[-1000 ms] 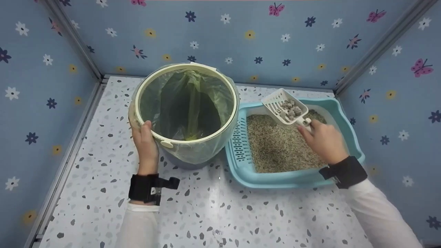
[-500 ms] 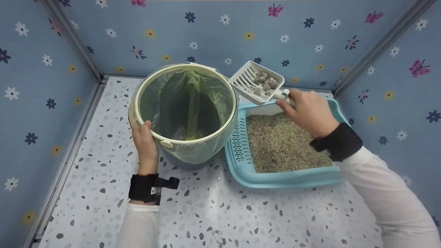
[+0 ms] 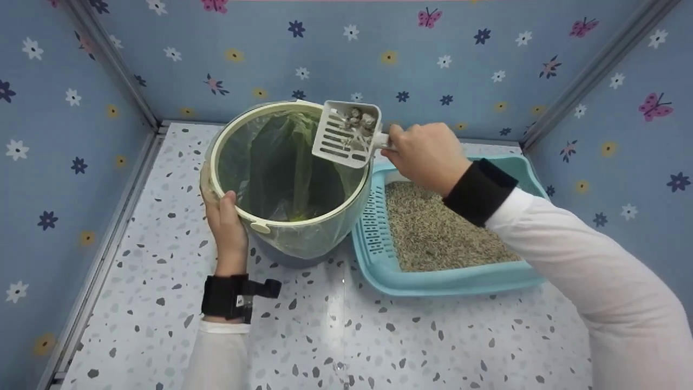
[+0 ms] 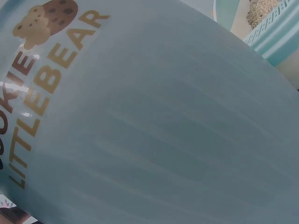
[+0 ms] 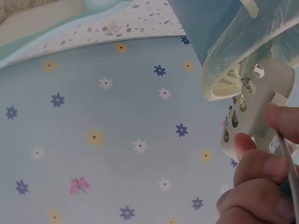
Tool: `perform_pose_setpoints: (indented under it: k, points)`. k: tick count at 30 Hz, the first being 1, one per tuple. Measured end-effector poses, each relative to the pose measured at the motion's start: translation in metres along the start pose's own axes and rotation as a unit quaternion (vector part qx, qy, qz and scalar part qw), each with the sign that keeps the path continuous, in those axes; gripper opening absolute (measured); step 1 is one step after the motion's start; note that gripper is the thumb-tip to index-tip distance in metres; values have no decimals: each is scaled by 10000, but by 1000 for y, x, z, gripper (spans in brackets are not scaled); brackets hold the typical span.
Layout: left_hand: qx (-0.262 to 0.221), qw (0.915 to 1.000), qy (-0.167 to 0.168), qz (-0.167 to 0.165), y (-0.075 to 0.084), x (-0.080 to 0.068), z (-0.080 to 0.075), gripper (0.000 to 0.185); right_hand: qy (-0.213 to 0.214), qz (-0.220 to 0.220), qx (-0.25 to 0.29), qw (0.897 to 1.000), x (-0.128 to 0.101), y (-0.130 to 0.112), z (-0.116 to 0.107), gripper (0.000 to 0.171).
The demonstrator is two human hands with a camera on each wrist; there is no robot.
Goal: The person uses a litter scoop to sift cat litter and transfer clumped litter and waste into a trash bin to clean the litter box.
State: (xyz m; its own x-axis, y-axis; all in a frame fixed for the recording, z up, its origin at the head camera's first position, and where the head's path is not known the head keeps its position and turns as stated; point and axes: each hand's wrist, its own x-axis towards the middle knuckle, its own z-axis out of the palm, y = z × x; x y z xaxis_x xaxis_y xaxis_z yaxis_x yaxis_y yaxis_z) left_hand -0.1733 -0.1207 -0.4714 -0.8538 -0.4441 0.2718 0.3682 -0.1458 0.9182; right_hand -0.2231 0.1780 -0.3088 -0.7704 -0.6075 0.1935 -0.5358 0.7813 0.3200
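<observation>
In the head view my right hand grips the handle of a white slotted litter scoop. The scoop, tilted, hangs over the right part of a trash bin's mouth with several grey litter clumps in it. A pale yellow rim ring tops the trash bin, holding a translucent yellow-green bag folded outward. My left hand holds the bin's left side, thumb at the rim; its other fingers are mostly hidden. Curled fingers and the scoop's underside show in the right wrist view.
A light blue litter box filled with brown granular litter stands right beside the bin. Floral blue panels enclose the speckled white surface at the back and both sides.
My right hand has carried the scoop with its clumps leftward and up from above the litter box to over the bin, tilting it. The left hand stays on the bin.
</observation>
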Motion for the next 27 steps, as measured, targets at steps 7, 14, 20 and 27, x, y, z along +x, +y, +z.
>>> perform_pose_setpoints:
  k: [7,14,20,27]
  points:
    - [-160,9999,-32,26,0,-1,0,59,1109,-1195,-2199,9618,9,-30,-2,27]
    - [-229,9997,16,15,1,-1,2,59,1867,-1454,-2805,9302,1,-30,-1,35]
    - [-217,9998,13,3,1,0,2,61,1802,-1282,-2335,9469,-8,-19,-1,29]
    - [-65,10000,14,-6,0,-1,2,62,1722,-582,-348,9827,-21,-3,0,23]
